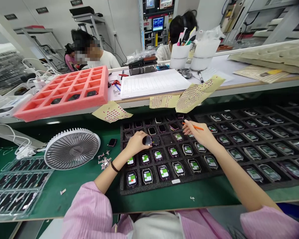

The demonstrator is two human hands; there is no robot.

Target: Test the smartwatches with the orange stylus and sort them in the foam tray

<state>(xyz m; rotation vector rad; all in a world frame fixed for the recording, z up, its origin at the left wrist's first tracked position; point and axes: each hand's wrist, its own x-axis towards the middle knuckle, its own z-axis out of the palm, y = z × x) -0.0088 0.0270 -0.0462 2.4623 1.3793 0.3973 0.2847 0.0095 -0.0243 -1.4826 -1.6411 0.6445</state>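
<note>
Pinching a small dark watch (147, 140) between thumb and fingertips, the left hand (137, 142) is above the left part of a black foam tray (139, 191). The right hand (198, 134) is closed around a thin orange stick (199, 128), which points leftward over the tray's back rows. Just below the hands, rows of watches (147, 176) sit in the tray's pockets, many with green and white screens lit. The tray lies on a green table (171, 199). To its left are scattered small scraps (104, 161), a dark watch-like piece (112, 142) and a round fan (72, 149). On the shelf beyond stand a red foam tray (72, 110) and a white sheet (154, 83); past them sit co-workers (107, 59).
</note>
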